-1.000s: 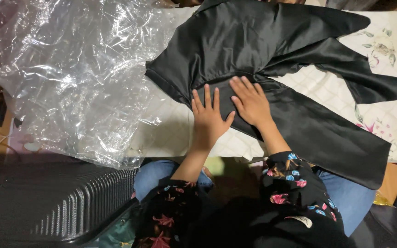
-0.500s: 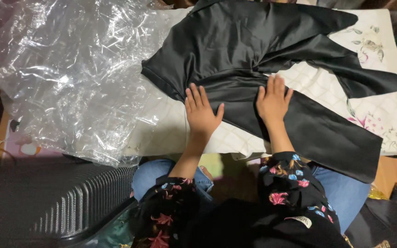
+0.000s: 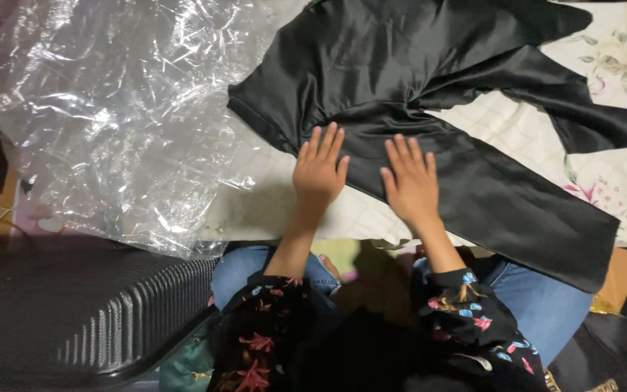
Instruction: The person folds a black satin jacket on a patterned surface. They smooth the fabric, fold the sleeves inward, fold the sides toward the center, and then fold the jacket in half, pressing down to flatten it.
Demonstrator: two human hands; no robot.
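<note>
Where hands press — perhaps quilted cloth (image 3: 502, 131)

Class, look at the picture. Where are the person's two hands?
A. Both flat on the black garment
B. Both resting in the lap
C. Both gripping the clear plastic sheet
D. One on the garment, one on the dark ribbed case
A: the left hand and right hand both lie flat, fingers spread, on the black garment, apart from the clear plastic sheet.

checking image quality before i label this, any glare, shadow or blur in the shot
Head view: bright glare streaks across the crinkled clear plastic sheet; the black satin garment shows soft sheen; left hand and right hand look sharp; the dark ribbed case sits in shadow, detail lost.
</note>
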